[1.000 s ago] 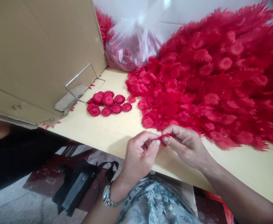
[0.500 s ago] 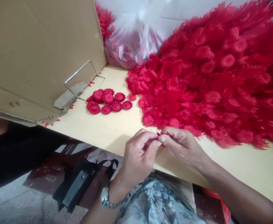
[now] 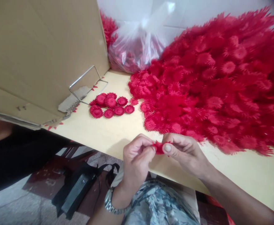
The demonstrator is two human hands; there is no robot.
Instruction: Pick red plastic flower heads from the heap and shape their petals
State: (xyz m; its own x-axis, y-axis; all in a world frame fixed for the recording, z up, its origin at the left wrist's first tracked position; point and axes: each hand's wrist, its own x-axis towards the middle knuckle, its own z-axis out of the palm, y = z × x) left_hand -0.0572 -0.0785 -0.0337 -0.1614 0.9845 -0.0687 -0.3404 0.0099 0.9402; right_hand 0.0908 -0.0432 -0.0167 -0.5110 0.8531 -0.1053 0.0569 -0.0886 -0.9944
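Observation:
Between my two hands is a red artificial flower piece (image 3: 159, 148) with a toothed edge, held just above the table's front edge. My left hand (image 3: 138, 159), a metal watch on its wrist, pinches the piece's left side. On its right side, the thumb and fingers of my right hand (image 3: 185, 153) close on it. My fingers cover part of the piece. Beyond my left hand lies a small group of round red flower pieces (image 3: 110, 102) with darker fringed rims. A large heap of red flower pieces (image 3: 198, 90) rises behind my right hand.
A tall cardboard box (image 3: 40, 56) stands on the left, with a bent metal wire frame (image 3: 82, 76) against it. At the back sits a clear plastic bag (image 3: 137, 47) of red pieces. Below the pale table (image 3: 118, 131), a black bag (image 3: 74, 190) rests on a dark bench. A person's dark sleeve (image 3: 22, 153) shows at left.
My hands have spread slightly apart, so more of the red flower piece shows between them. The whole view has shifted a little, with the table scene sitting lower.

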